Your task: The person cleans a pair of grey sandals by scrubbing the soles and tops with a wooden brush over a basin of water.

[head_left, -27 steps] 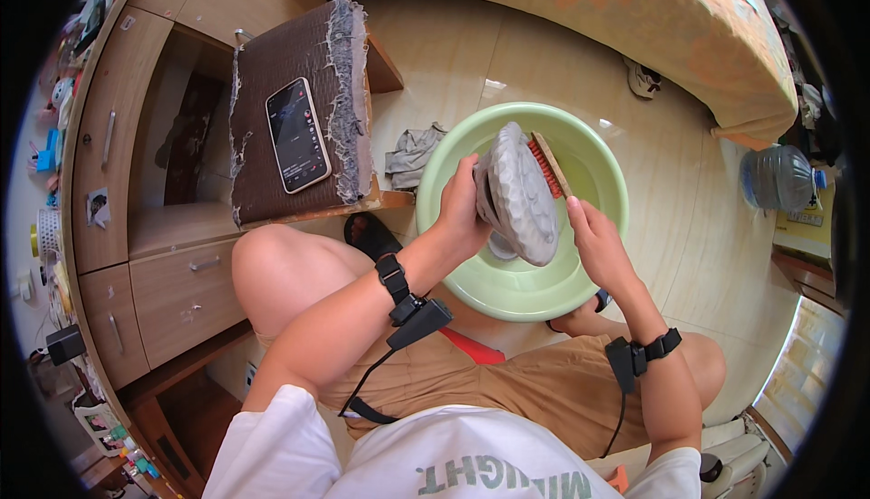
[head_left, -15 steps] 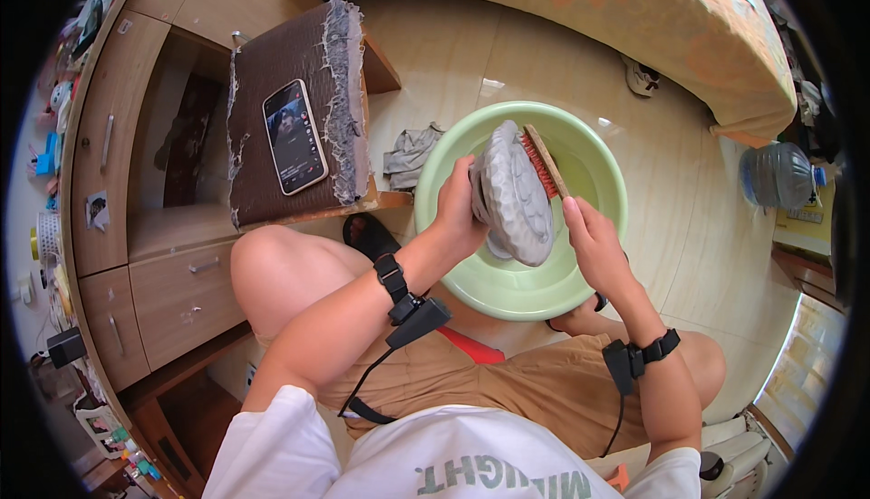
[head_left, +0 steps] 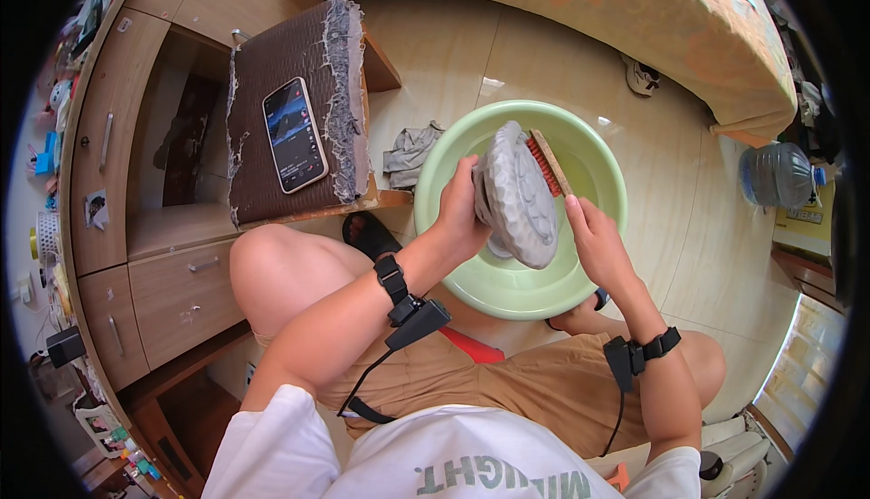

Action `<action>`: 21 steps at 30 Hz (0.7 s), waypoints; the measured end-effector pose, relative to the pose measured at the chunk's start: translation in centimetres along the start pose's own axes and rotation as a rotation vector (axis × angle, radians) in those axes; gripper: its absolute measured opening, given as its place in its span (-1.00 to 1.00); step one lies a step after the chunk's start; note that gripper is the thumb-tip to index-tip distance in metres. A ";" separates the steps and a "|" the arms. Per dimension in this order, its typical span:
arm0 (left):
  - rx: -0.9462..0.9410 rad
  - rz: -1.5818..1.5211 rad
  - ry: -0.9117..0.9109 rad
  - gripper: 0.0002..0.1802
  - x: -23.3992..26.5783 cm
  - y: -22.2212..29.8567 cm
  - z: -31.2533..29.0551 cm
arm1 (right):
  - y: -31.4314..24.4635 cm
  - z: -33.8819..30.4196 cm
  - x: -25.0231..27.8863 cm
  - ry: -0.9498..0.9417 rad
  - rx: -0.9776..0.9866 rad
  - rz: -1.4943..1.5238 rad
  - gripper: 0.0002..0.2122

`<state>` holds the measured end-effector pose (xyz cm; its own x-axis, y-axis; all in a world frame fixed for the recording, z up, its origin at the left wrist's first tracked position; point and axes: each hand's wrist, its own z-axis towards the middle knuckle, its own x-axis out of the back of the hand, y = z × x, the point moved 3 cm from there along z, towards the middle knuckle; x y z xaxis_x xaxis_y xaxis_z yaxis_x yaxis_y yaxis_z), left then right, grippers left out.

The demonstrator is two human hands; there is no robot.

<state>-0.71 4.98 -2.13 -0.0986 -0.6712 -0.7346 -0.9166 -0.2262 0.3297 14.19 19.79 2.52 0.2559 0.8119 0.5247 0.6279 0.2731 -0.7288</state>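
Over a light green basin [head_left: 430,254], my left hand [head_left: 459,209] is closed around a grey slipper [head_left: 518,200], tilted on edge with its patterned sole facing right. Part of the slipper behind the sole is hidden from view. My right hand [head_left: 594,236] grips the lower end of a wooden scrubbing brush [head_left: 551,162]. Its red bristles point left and lie against or very near the upper right of the sole; exact contact is hard to tell. A pale patch under the slipper inside the basin cannot be made out.
A phone [head_left: 295,135] with its screen lit lies on a frayed brown stool [head_left: 258,64] at the left. Beside the basin is a crumpled grey cloth [head_left: 412,156]. Wooden drawers [head_left: 186,290] line the left; a large water bottle [head_left: 777,175] lies at the right.
The brush and my right hand have shifted slightly to the right. The slipper has moved a little to the right and down, still in my left hand. The phone's picture differs.
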 end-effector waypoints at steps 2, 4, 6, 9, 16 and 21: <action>0.002 0.003 -0.001 -0.41 -0.1 0.0 -0.1 | 0.0 0.0 0.0 0.009 0.013 -0.004 -0.46; 0.017 0.008 -0.020 -0.40 -0.3 0.0 -0.2 | 0.0 0.0 0.1 0.018 0.026 -0.009 -0.46; 0.025 0.004 -0.033 -0.39 -0.5 -0.1 -0.4 | 0.2 0.0 0.1 0.018 0.015 -0.011 -0.46; 0.037 0.002 -0.045 -0.38 -0.8 -0.1 -0.5 | 0.2 0.1 0.1 0.015 0.010 -0.016 -0.46; 0.065 0.000 -0.036 -0.39 -0.4 0.0 -0.2 | 0.0 0.0 0.3 -0.005 -0.011 0.020 -0.47; 0.066 -0.005 -0.032 -0.39 0.1 -0.2 0.1 | 0.3 0.1 0.1 -0.022 -0.018 0.030 -0.47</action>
<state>-0.64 5.03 -2.36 -0.1050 -0.6472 -0.7550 -0.9407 -0.1816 0.2865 14.37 20.00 2.29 0.2591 0.8307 0.4927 0.6332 0.2391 -0.7361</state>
